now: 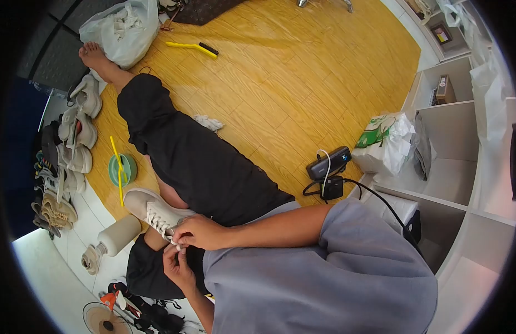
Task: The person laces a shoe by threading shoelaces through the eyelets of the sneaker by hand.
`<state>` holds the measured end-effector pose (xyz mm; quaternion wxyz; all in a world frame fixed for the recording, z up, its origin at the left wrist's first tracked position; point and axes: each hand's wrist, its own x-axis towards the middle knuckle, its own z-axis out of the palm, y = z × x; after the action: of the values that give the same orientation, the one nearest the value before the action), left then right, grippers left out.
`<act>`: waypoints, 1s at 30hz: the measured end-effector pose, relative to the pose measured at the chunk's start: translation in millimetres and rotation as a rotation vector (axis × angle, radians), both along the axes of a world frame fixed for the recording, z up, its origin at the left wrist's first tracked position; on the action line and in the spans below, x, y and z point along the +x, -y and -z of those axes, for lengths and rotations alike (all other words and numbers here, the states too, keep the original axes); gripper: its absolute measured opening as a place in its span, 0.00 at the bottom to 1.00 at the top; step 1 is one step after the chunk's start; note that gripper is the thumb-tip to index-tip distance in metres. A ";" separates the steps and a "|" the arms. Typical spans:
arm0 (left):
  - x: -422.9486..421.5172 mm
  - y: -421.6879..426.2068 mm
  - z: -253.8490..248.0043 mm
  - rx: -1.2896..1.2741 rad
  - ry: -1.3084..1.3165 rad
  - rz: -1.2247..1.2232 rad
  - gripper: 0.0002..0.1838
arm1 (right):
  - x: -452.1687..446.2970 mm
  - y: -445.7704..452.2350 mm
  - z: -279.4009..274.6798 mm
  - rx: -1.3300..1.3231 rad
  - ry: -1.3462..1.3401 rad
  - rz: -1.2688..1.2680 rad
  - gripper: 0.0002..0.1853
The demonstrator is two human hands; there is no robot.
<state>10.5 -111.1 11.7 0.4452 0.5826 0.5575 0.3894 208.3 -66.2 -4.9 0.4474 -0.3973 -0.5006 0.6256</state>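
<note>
A light beige sneaker [142, 204] with white laces rests on its side across my bent leg, its toe pointing left. My right hand [199, 232] is at the laced opening, its fingers pinched on the white lace [170, 239]. Just below it, my left hand [179, 268] pinches the same lace between thumb and fingers. The two sets of fingertips are very close together. Part of the shoe's heel end is hidden behind my right hand.
Left: a green bowl [128, 170] with a yellow stick [118, 161], a white bottle [119, 235], rows of shoes [80, 133]. Above: a yellow brush [191, 47], a plastic bag [124, 33]. Right: black devices with cables [330, 162], shelves [452, 108]. Bottom left: a fan [106, 323].
</note>
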 end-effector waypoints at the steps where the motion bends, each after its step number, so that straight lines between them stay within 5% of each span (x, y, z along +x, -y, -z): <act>1: 0.9 -0.6 -1.8 -0.057 0.047 -0.044 0.21 | 1.2 -0.8 -1.4 0.005 0.009 0.005 0.06; 4: 5.2 -7.9 -2.4 -0.060 0.090 -0.051 0.25 | 3.4 -2.5 -3.5 0.053 0.055 0.032 0.09; 11: 20.5 -9.2 -4.6 -0.105 0.137 -0.220 0.13 | 4.5 2.0 -17.2 0.233 0.360 -0.016 0.14; 19: 33.6 -4.9 -4.8 -0.029 0.142 -0.358 0.08 | 6.3 -1.9 -14.4 0.388 0.343 -0.032 0.15; 30: 40.0 -2.5 -26.4 0.134 -0.325 -0.240 0.09 | -2.6 -9.7 -1.6 0.550 0.483 0.011 0.08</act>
<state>50.5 -108.6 38.1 0.2603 0.5953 0.6602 0.3769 205.8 -56.5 -3.3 0.4098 -0.4008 -0.7393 0.3534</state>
